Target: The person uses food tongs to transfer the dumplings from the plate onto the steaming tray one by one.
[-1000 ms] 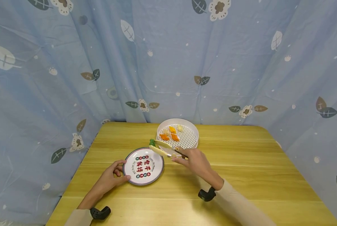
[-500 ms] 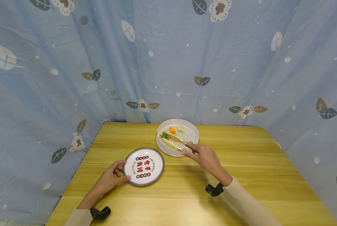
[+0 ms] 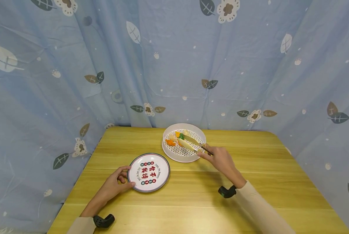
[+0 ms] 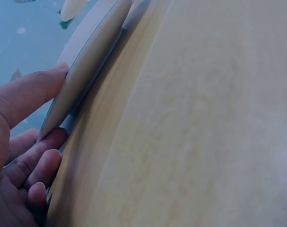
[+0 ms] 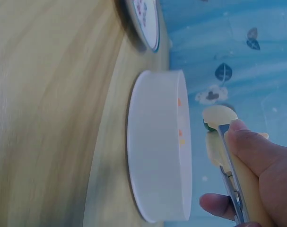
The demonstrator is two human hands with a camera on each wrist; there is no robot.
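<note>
1. Plate (image 3: 148, 172) on the table (image 3: 268, 182), just in front and to the left of the white perforated basket (image 3: 184, 156): large red Chinese characters across its middle, in two rows. At this size they cannot be made out for certain.
2. Same plate, around the rim: a ring of small dark lettering and small round red and green badges. Too small to read.
3. Right wrist view: the plate's edge shows red marks, not readable.
4. No other writing, brand or number anywhere.
</note>
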